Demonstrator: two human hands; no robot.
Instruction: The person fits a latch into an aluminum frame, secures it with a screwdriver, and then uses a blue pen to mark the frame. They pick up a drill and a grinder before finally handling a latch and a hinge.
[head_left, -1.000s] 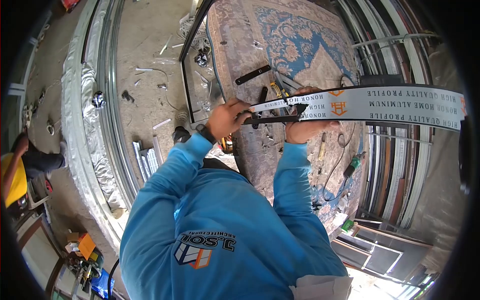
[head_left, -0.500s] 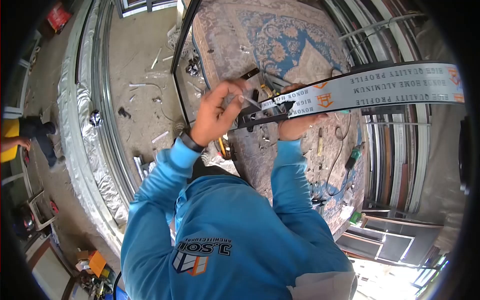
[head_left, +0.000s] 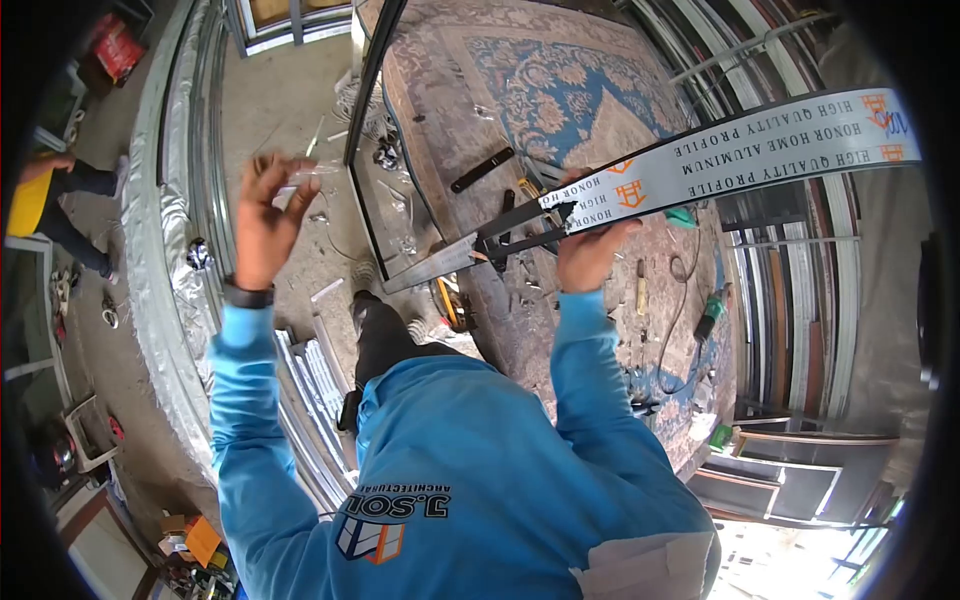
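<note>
Floor (head_left: 300, 90): bare, grey-brown, littered, left of centre. Rug (head_left: 545, 65): patterned, blue and beige, worn, centre to upper right. Long profiles (head_left: 775, 310): stacked, right side. Silvery wrapping (head_left: 185, 320): lengthwise, left. Dark framed panels (head_left: 805, 482): lower right. Daylight (head_left: 775, 560): glaring, bottom right.

Left arm (head_left: 245, 400): extended forward, out to the left side. Left wrist (head_left: 256, 276): approximately straight. Left hand (head_left: 268, 222): raised, fingers bent, thumb angled inward toward the fingertips; fingertips blurred. Right arm (head_left: 590, 365): extended forward, well apart from the left. Right hand (head_left: 588, 256): curled in a grip, thumb toward the right, fingers partly hidden.
</note>
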